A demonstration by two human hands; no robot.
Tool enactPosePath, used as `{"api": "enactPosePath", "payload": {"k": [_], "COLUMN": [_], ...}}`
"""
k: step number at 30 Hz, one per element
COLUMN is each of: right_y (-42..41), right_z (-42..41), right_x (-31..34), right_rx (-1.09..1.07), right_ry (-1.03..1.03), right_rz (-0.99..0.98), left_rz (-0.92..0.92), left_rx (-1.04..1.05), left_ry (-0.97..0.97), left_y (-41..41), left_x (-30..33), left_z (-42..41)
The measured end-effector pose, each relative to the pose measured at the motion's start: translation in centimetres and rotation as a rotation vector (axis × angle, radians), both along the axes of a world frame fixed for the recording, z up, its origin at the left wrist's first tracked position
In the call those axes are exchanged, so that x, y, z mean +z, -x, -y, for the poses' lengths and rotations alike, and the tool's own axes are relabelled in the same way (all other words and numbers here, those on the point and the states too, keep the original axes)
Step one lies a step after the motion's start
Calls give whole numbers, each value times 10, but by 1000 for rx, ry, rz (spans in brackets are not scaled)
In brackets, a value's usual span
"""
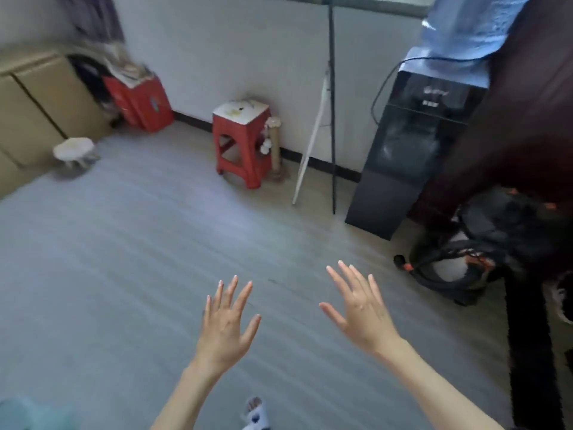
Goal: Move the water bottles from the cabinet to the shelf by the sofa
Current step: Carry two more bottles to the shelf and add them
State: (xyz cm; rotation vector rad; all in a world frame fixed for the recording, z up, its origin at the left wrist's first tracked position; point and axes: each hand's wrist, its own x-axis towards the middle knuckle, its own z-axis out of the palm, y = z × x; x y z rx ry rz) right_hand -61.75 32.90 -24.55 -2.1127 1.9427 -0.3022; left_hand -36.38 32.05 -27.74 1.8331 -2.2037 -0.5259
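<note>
L hand (224, 325) & R hand (361, 308) nearest, fingers spread, released, holding nothing, over floor (124, 259). Red stool (242, 144) well beyond fingertips; black water dispenser (412, 150) beyond R fingers.

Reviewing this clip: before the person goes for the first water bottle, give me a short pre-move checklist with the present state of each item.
1. Left hand free: ok, fingers spread, holding nothing.
2. Right hand free: ok, fingers spread, holding nothing.
3. Water bottles in sight: not ok, none visible in this view.
4. Cabinet located: cannot tell; a beige cabinet stands at far left with its doors closed, and whether it holds the bottles is not shown.
5. Shelf by the sofa in sight: not ok, neither shows in the frame.
6. Floor ahead of the hands walkable: ok; the red stool and the black water dispenser stand by the wall.
</note>
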Motion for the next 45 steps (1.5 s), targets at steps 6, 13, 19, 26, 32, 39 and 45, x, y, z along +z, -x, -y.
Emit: {"api": "enactPosePath", "payload": {"k": [6, 13, 19, 26, 32, 39, 45], "right_y": [-160, -285, -376, -474, -565, -695, -825], "right_z": [102, 202, 315, 450, 540, 643, 738], "right_x": [-2, 2, 8, 20, 25, 22, 32], "right_rx": [270, 514, 653, 791, 884, 955, 931], "right_ry": [21, 2, 36, 53, 47, 94, 129], "right_rz": [20, 16, 24, 39, 27, 43, 46], "left_rz": [37, 26, 33, 46, 40, 52, 41], "left_rx": [316, 581, 710, 833, 918, 970, 963], "left_ry": [25, 28, 90, 101, 96, 121, 149], "left_y": [-142, -252, -328, -404, -480, -606, -738], "left_x": [10, 7, 11, 26, 34, 29, 37], "left_z": [36, 60, 147, 258, 331, 424, 517]}}
